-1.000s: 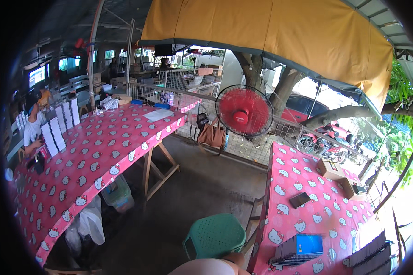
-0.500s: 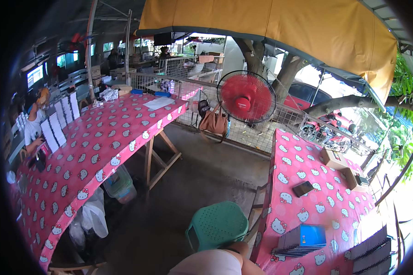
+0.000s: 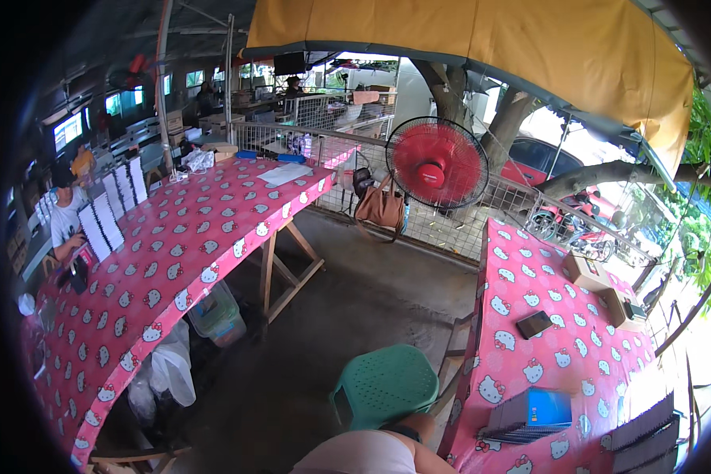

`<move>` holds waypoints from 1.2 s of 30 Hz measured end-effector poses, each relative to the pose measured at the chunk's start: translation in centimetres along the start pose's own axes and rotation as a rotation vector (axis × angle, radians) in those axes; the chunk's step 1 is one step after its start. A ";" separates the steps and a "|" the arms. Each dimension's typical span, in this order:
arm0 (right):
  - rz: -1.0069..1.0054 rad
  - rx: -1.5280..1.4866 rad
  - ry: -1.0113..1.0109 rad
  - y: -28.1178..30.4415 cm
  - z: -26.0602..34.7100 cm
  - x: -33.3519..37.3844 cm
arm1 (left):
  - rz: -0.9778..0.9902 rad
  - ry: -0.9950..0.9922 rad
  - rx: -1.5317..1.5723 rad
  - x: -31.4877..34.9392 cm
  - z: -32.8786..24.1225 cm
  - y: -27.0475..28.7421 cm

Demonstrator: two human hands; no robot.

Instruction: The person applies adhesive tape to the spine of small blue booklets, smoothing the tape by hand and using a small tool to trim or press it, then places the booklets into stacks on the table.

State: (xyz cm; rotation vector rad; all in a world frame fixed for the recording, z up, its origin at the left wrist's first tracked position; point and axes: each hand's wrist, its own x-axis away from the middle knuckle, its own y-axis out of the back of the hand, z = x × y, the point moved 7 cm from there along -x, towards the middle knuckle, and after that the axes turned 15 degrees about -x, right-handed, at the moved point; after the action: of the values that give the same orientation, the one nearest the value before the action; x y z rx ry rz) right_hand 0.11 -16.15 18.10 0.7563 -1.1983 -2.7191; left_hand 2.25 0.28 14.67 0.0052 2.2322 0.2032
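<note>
Neither of my hands shows. At the lower edge is a rounded stretch of white cloth, and beside it a bent bare arm with a dark band; whatever lies past the band is hidden behind the cloth. Just ahead of the arm stands a green plastic stool with a perforated seat. Closest on the right, a fanned stack of spiral-bound notebooks, topped by a blue cover, lies on a pink table patterned with cartoon cats. More dark-edged bound stacks sit at its near right corner.
Cardboard boxes and a dark small box rest on the right table. A long pink table curves along the left, with upright notebook stacks beside another person. A red fan stands by a wire fence; a brown bag hangs there.
The whole view has shifted slightly, so the tables, stool and fan appear farther right. The bent arm and white cloth look nearly the same. Nothing has visibly been picked up or put down.
</note>
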 end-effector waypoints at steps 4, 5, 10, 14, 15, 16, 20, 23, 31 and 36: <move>-0.005 -0.038 -0.046 0.9 -1.2 0.6 | 0.271 -0.046 0.004 -0.3 3.9 -3.1; 0.000 -0.053 -0.086 1.6 -2.0 0.9 | 0.213 0.016 0.020 0.5 3.8 -3.2; 0.056 -0.420 -0.308 0.9 -8.5 -1.9 | 0.156 0.208 0.036 -0.4 3.3 -1.6; 0.108 -0.515 -0.248 -1.2 -10.4 -3.5 | 0.219 0.351 -0.008 0.6 4.7 -0.5; 0.116 -0.734 -0.224 -0.3 -11.5 -2.4 | 0.232 0.364 0.015 0.6 5.1 -0.9; 0.064 -0.916 -0.230 0.3 -13.9 -1.3 | 0.270 0.385 0.043 0.8 5.3 -1.6; 0.055 -0.878 -0.324 -0.1 -16.4 1.0 | 0.312 0.516 0.123 0.0 5.3 -1.8; 0.049 -0.503 -0.179 0.9 -17.7 1.2 | 0.282 0.498 0.186 0.7 4.3 -2.4; -0.049 -0.955 -0.187 1.3 -7.6 -3.4 | 0.185 0.565 0.212 1.0 5.5 -0.2; -0.107 0.233 -0.397 0.8 -13.1 -1.8 | 0.170 0.586 0.360 1.3 5.8 0.1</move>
State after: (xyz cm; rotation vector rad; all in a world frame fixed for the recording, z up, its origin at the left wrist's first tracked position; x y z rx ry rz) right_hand 7.73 -25.01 11.87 0.3080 -1.6176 -2.9443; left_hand 5.97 1.33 10.13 0.3747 2.8254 -0.1280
